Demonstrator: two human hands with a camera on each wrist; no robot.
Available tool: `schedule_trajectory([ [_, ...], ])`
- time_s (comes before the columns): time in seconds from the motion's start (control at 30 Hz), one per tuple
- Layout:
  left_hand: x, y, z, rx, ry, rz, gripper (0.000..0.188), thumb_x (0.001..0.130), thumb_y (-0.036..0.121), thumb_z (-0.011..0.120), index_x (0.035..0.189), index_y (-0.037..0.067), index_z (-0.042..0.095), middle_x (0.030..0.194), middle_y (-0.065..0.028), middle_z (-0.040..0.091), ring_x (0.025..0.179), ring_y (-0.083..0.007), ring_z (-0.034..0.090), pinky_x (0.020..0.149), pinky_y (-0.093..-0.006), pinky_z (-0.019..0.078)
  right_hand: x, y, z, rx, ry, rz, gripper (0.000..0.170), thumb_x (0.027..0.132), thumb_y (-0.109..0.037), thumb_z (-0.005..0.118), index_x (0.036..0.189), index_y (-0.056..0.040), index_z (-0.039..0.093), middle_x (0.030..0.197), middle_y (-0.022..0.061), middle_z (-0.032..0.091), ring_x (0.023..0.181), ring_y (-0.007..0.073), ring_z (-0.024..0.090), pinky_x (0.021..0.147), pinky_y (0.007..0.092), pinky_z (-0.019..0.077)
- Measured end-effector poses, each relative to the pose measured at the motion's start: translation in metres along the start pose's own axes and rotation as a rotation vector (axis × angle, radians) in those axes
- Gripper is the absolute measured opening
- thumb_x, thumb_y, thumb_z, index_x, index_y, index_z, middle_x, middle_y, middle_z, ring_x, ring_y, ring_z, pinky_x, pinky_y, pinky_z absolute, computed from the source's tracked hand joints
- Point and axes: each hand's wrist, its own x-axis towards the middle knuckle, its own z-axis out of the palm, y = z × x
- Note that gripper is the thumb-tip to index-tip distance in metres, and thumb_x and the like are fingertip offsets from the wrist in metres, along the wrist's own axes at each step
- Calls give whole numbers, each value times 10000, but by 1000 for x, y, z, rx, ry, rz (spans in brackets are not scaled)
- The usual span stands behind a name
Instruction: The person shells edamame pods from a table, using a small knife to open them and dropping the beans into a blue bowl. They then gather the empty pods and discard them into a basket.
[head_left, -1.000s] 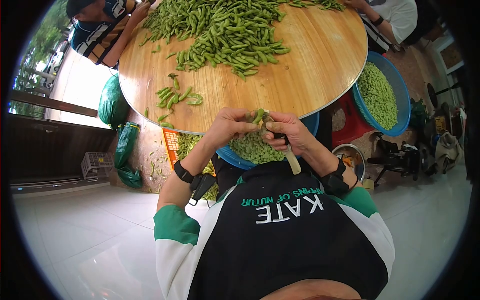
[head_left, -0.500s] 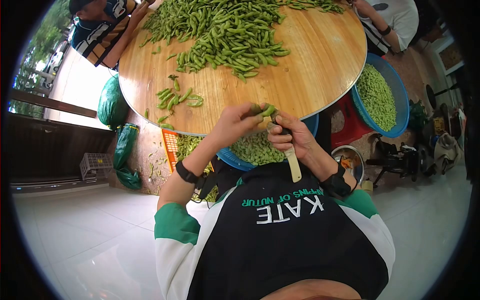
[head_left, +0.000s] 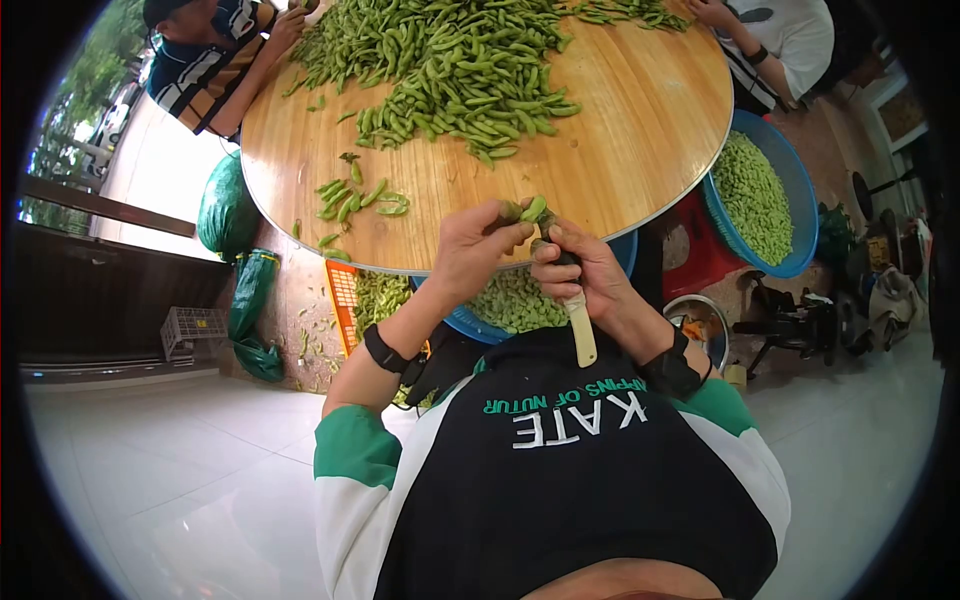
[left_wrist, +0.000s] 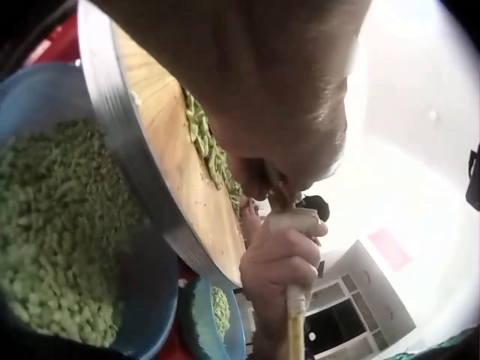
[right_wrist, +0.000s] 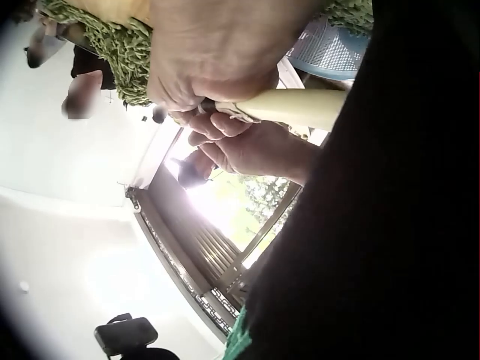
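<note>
Green pod: pinched at the fingertips, over the table's [head_left: 640,120] near edge; I see the green pod [head_left: 535,209] from the head view, while fingers hide it in both wrist views.
Blue basin: beans fill the blue basin [left_wrist: 154,307], large in the left wrist view.
Left hand: the left hand [head_left: 474,248] reaches inward, thumb and fingers pinching the pod.
Right hand: the right hand [head_left: 588,268] is curled round the pale handle [head_left: 581,332], which slants down toward the shirt [head_left: 570,480].
</note>
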Motion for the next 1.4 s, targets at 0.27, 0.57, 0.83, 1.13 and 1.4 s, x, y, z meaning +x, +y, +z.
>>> schedule_trajectory([
  [0.27, 1, -1, 1, -348, -59, -362, 152, 918, 138, 581, 899, 2, 645, 664, -11, 587, 585, -62, 550, 475, -218, 408, -3, -5, -11, -671, 180, -229, 220, 946, -146, 528, 1144, -57, 564, 809, 28, 571, 570, 57, 439, 433, 194, 342],
  [0.57, -14, -4, 16, 305, 2, 46, 133, 850, 102, 622, 840, -28, 595, 593, -119, 530, 508, -150, 489, 479, -315, 395, 2, -4, 2, -1688, 335, -805, 223, 829, -26, 614, 1047, 13, 584, 779, 48, 574, 663, 128, 545, 615, 254, 444],
  [0.83, -20, -13, 19, 282, -107, -50, 116, 887, 90, 583, 925, -17, 608, 674, -25, 582, 597, -65, 517, 528, -237, 421, 1, -15, -5, -1780, 364, -767, 191, 759, -5, 609, 942, 13, 554, 786, 143, 540, 669, 258, 548, 607, 307, 439],
  [1.13, -9, -14, 28, -64, -167, -287, 118, 803, -3, 465, 847, -26, 573, 630, -68, 555, 525, -111, 513, 484, -279, 424, -10, -2, 20, -1917, 167, -989, 170, 740, -1, 637, 872, 3, 529, 728, 132, 491, 648, 283, 530, 572, 327, 419],
  [1.4, -14, 8, 26, -177, -303, -359, 323, 780, -61, 389, 1056, -23, 552, 827, -61, 612, 708, -103, 582, 583, -241, 480, -26, -24, 7, -1537, 420, -744, 111, 794, -6, 594, 900, -3, 561, 722, 28, 553, 608, 128, 530, 551, 272, 423],
])
